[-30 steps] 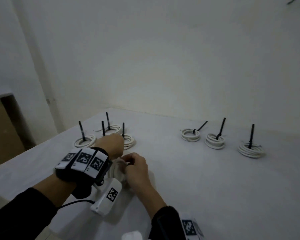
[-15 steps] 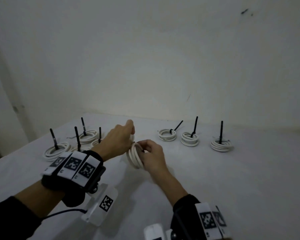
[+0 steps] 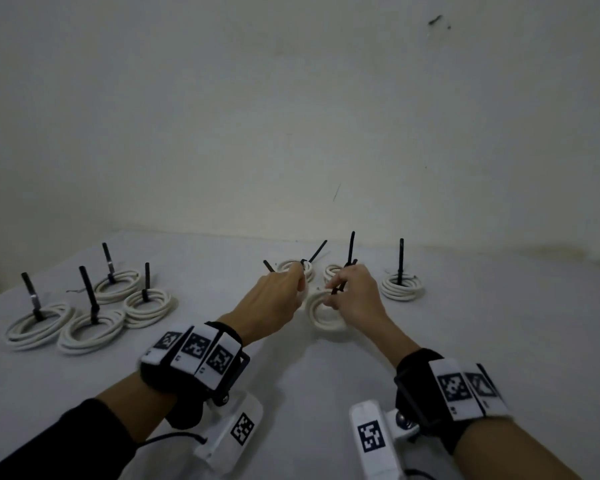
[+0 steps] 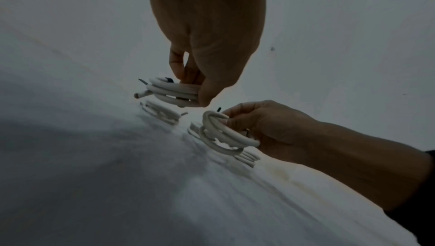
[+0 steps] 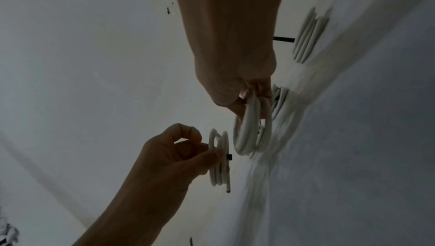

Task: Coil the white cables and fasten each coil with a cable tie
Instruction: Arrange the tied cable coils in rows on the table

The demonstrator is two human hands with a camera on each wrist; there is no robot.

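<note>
Both your forearms reach toward 12 o'clock, wrists strapped with marker bands. Your left hand (image 3: 274, 299) is palm down, thumb and fingers (image 4: 204, 93) pinching 1 white coil (image 4: 174, 92). Your right hand (image 3: 355, 292), at 3 o'clock of the left and near it, curls its fingers (image 5: 263, 92) around a 2nd coil (image 5: 252, 132).

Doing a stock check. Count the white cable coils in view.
9. Four coils lie grouped on the table at left; three sit in a far row at right, partly behind the hands; the left hand holds one; the right hand holds another. None seems wholly hidden.
</note>
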